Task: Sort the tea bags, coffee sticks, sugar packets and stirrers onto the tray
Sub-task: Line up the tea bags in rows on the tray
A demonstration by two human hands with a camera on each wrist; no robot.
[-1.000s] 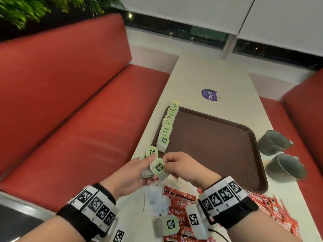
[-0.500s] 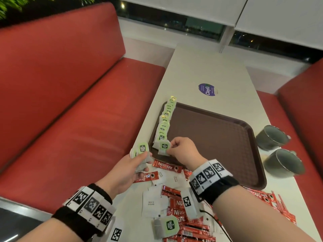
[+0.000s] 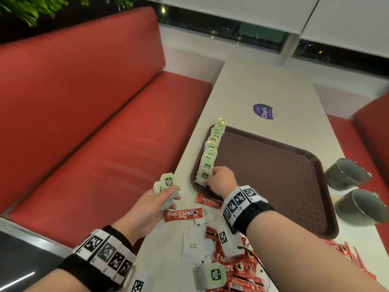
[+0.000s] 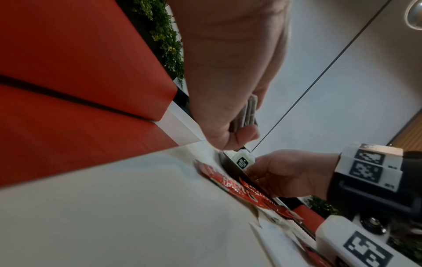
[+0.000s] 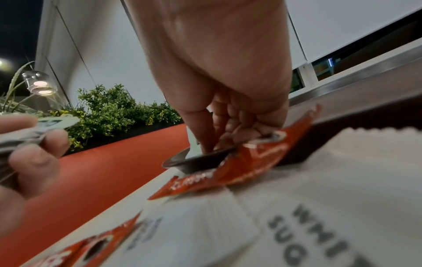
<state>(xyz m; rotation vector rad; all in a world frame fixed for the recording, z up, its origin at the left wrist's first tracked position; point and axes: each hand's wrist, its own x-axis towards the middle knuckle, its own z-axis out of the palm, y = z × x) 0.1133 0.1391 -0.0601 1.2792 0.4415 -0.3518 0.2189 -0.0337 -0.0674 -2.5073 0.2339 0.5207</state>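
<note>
In the middle of the head view the right hand [image 3: 221, 180] reaches over the near left corner of the dark brown plastic tray [image 3: 273, 178], its fingers curled and pinching a green-labelled tea bag [image 3: 204, 176] that stands at the near end of a row of green-tagged tea bags [image 3: 212, 148] lined up along the tray's left rim. The left hand [image 3: 151, 205], lower left of centre and just off the tray, grips a small stack of grey tea bags with green tags [image 3: 166, 187] between thumb and fingers; the left wrist view shows the stack edge-on in that grip [image 4: 247, 112]. The tray lies on a long off-white counter [image 3: 273, 91]. Between the hands and toward the bottom of the frame, red Nescafe coffee sticks [image 3: 184, 214] and white paper sugar packets [image 3: 192, 247] lie loose and overlapping on the counter, with one more green-tagged tea bag [image 3: 212, 276] at the bottom edge. One red stick [image 3: 207, 202] touches the tray's near rim just below the right hand. Two dark grey mugs [image 3: 357, 207] stand at the right of the frame beside the tray. A red padded bench [image 3: 84, 123] fills the left side.
</note>
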